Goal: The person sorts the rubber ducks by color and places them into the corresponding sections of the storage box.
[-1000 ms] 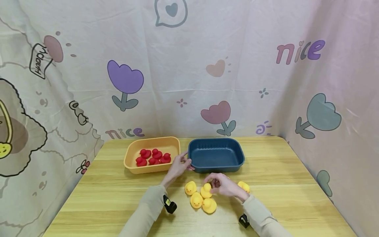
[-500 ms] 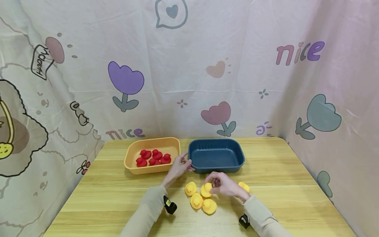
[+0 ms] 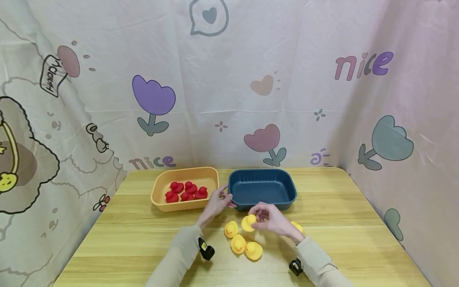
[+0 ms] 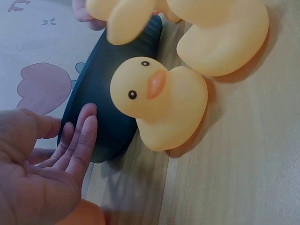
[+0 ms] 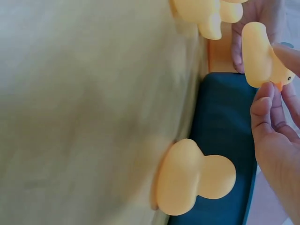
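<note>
My right hand [image 3: 274, 220] pinches a yellow rubber duck [image 3: 248, 223] between thumb and fingertips, raised just off the table in front of the blue bin [image 3: 262, 189]. In the right wrist view this duck [image 5: 257, 56] is tilted in the fingers. Fairly straight fingers of my left hand [image 3: 216, 203] touch the blue bin at its front left corner. Several other yellow ducks stand on the table: one duck [image 3: 231, 229] nearest the left hand, two nearer me, and another duck [image 3: 297, 226] partly hidden behind the right wrist. Nothing lies inside the blue bin.
An orange bin [image 3: 161, 207] holding several red rubber ducks [image 3: 187, 196] stands left of the blue bin, with a narrow gap between them. Behind the wooden table [image 3: 118, 239] hangs a printed cloth [image 3: 215, 99], which also closes off both sides.
My right hand has risen slightly toward the blue bin, lifting the pinched yellow duck away from the other ducks. The left hand stays at the bin's corner.
</note>
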Motion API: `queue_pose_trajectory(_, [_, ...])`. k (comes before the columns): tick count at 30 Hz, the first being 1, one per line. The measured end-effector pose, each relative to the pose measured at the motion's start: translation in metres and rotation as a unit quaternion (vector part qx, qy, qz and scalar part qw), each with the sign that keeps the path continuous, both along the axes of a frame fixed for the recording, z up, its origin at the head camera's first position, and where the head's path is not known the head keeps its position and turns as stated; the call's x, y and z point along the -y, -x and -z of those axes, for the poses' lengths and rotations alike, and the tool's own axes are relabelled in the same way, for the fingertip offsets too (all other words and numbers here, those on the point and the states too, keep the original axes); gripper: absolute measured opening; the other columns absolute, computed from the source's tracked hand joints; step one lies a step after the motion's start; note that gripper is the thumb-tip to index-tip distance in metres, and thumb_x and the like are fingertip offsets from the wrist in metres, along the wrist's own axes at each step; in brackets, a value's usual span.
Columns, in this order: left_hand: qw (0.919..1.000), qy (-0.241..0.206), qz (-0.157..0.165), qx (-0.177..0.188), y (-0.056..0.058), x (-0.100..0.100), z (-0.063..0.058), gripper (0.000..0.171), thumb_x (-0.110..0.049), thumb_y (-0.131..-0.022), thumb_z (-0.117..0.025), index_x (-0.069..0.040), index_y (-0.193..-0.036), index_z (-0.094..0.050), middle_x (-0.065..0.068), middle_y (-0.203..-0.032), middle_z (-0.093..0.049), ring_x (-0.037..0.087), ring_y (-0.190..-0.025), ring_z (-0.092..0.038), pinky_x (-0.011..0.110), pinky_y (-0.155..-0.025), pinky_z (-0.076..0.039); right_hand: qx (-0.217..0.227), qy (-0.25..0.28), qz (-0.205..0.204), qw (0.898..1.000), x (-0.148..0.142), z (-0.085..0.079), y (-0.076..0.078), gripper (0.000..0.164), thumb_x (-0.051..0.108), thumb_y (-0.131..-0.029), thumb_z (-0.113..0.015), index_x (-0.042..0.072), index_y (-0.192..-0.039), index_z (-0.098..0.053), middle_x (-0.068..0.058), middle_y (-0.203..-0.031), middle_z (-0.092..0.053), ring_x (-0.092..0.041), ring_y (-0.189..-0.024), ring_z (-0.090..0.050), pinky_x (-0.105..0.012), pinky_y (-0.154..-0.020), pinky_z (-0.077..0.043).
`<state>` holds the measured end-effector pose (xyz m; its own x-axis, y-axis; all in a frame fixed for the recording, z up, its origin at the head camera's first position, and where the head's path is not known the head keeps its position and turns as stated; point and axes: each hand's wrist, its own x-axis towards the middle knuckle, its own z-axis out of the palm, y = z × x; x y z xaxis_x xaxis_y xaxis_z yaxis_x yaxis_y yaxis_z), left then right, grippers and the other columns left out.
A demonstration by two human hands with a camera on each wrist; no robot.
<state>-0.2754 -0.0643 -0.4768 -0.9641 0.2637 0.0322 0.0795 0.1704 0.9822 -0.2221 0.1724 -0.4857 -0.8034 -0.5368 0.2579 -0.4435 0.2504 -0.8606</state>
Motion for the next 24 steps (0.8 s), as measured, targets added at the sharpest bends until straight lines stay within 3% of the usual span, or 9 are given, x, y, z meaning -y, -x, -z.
queue_pose_trajectory(3, [1.0,0.003,0.002,-0.001,0.0,0.001,0.001,0.055,0.001,-0.101,-0.052,0.011,-0.152,-0.031,0.032,-0.098,-0.062,0.05,-0.087,-0.072,0.061,-0.087,-0.059,0.006,0.015,0.009,1.0,0.0,-0.006,0.0,0.027,0.005,-0.083,-0.08,0.002,-0.106,-0.068,-0.017,-0.094,-0.062,-0.024,-0.075,-0.056,-0.013,-0.062,-0.047])
queue_pose_trajectory(7, [1.0,0.004,-0.001,-0.003,0.007,0.003,0.013,0.056,-0.003,-0.101,-0.055,0.009,-0.152,-0.033,0.028,-0.096,-0.063,0.047,-0.085,-0.073,0.055,-0.082,-0.063,0.007,0.023,0.019,1.0,0.001,-0.015,0.003,0.027,0.004,-0.082,-0.08,0.0,-0.107,-0.068,-0.02,-0.097,-0.063,-0.01,-0.076,-0.056,-0.012,-0.063,-0.048])
queue_pose_trajectory(9, [1.0,0.004,-0.004,-0.004,0.006,0.002,0.012,0.057,-0.004,-0.101,-0.056,0.008,-0.152,-0.033,0.029,-0.097,-0.063,0.047,-0.085,-0.073,0.053,-0.082,-0.063,0.007,0.021,0.023,0.999,0.001,-0.02,0.005,0.027,0.003,-0.083,-0.079,-0.001,-0.107,-0.068,-0.021,-0.097,-0.063,-0.005,-0.077,-0.055,-0.013,-0.064,-0.049])
queue_pose_trajectory(18, [0.9997,0.011,-0.013,-0.018,0.006,-0.001,0.011,0.055,0.002,-0.101,-0.052,0.013,-0.151,-0.032,0.037,-0.099,-0.062,0.052,-0.085,-0.071,0.061,-0.084,-0.059,0.01,0.007,0.071,0.997,-0.002,-0.039,0.022,0.03,0.002,-0.082,-0.08,-0.001,-0.108,-0.067,-0.018,-0.094,-0.064,-0.007,-0.074,-0.056,-0.013,-0.064,-0.052])
queue_pose_trajectory(24, [0.9999,0.004,-0.008,-0.014,0.007,0.001,0.013,0.057,-0.003,-0.101,-0.055,0.008,-0.152,-0.034,0.032,-0.098,-0.064,0.046,-0.082,-0.074,0.054,-0.081,-0.063,-0.012,0.002,0.086,0.996,-0.003,-0.048,0.037,0.029,0.0,-0.082,-0.08,-0.003,-0.107,-0.067,-0.02,-0.095,-0.063,-0.009,-0.075,-0.056,-0.013,-0.065,-0.052])
